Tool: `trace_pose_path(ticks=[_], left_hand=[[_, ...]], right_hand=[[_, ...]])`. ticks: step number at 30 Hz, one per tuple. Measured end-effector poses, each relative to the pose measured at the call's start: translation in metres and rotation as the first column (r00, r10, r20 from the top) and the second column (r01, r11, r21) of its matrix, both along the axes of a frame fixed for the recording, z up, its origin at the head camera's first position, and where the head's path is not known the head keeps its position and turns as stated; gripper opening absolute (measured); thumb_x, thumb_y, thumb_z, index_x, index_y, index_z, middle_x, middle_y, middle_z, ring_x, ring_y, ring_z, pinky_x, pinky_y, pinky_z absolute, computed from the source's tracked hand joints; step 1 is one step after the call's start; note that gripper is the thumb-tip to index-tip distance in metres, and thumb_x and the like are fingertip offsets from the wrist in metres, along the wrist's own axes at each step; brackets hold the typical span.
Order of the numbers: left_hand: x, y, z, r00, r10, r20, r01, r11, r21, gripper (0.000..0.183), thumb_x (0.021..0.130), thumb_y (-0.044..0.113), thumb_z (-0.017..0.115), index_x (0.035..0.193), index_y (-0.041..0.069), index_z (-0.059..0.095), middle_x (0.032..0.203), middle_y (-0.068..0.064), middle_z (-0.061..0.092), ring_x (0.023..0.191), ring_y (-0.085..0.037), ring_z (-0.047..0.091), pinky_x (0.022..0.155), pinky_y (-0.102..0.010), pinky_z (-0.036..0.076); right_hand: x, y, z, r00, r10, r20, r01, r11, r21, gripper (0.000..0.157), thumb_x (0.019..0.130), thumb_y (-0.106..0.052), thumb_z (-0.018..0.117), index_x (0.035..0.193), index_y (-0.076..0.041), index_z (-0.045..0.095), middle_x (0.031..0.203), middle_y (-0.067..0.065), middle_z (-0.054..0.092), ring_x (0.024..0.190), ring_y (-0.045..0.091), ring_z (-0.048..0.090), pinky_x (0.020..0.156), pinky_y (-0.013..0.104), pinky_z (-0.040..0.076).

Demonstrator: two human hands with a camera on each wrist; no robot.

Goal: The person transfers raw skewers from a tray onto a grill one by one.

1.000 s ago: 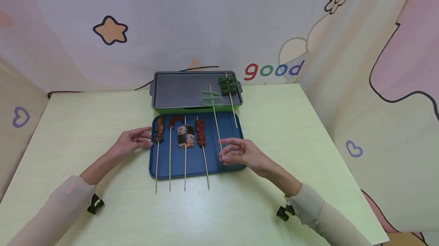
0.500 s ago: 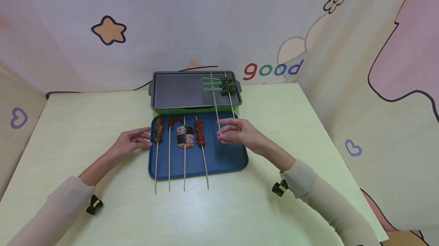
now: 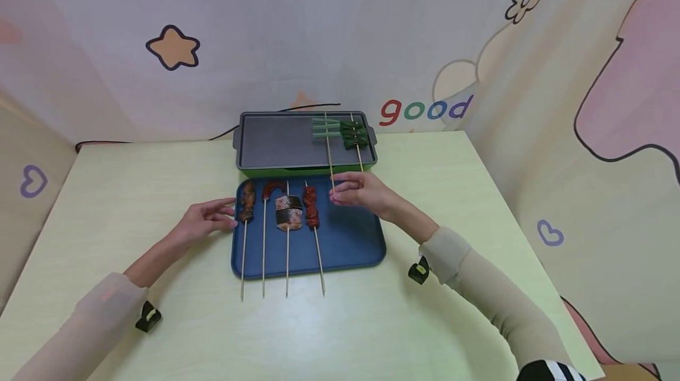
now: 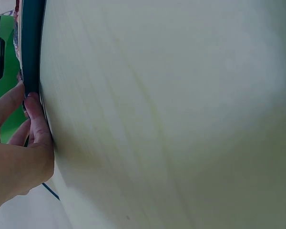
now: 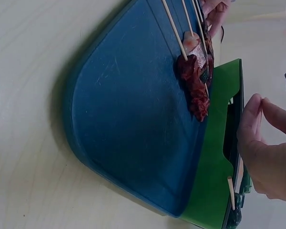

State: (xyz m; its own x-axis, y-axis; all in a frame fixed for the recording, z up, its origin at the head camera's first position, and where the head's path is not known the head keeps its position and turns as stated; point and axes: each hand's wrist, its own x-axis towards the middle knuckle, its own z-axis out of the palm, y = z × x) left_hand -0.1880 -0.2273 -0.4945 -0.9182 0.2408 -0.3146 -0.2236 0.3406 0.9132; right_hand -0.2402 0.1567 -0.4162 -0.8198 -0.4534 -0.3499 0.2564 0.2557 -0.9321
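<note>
My right hand pinches the wooden stick of a skewer of green stalks near its lower end. The stalks are at the right part of the grey grill plate, beside a leafy green skewer; whether they touch the plate I cannot tell. My left hand rests its thumb and fingertips against the left edge of the blue tray, fingers relaxed. On the tray lie a brown meat skewer, a curved red skewer, a dark-banded pale skewer and a red meat skewer.
The grill's green base stands directly behind the tray, against the back wall sheet. Stick ends overhang the tray's front edge onto the pale table. A dark cord runs behind the grill.
The green-stalk skewer has moved from over the tray's right side forward onto or over the grill plate, carried by my right hand, which also shifted slightly left. My left hand has stayed put.
</note>
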Motion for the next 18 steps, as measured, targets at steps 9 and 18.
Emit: trace_pose_path(ticks=[9, 18], left_hand=[[0.0004, 0.0000, 0.0006, 1.000, 0.001, -0.001, -0.001, 1.000, 0.008, 0.065, 0.098, 0.016, 0.070, 0.155, 0.001, 0.041, 0.120, -0.005, 0.066, 0.089, 0.009, 0.065, 0.074, -0.021, 0.042], [0.0005, -0.0010, -0.0008, 1.000, 0.001, 0.002, -0.001, 0.999, 0.034, 0.064, 0.098, 0.015, 0.069, 0.155, 0.001, 0.041, 0.119, -0.002, 0.066, 0.089, 0.008, 0.066, 0.078, -0.017, 0.046]], right_hand=[[-0.0014, -0.0017, -0.0006, 0.999, -0.030, 0.043, 0.030, 1.000, -0.006, 0.053, 0.100, 0.006, 0.057, 0.151, 0.008, 0.042, 0.136, 0.037, 0.058, 0.114, 0.030, 0.071, 0.102, 0.043, 0.051], [-0.0009, -0.0010, -0.0025, 0.997, -0.055, 0.052, 0.056, 0.998, -0.022, 0.054, 0.101, 0.005, 0.054, 0.153, 0.007, 0.038, 0.140, 0.038, 0.053, 0.110, 0.026, 0.072, 0.095, 0.034, 0.057]])
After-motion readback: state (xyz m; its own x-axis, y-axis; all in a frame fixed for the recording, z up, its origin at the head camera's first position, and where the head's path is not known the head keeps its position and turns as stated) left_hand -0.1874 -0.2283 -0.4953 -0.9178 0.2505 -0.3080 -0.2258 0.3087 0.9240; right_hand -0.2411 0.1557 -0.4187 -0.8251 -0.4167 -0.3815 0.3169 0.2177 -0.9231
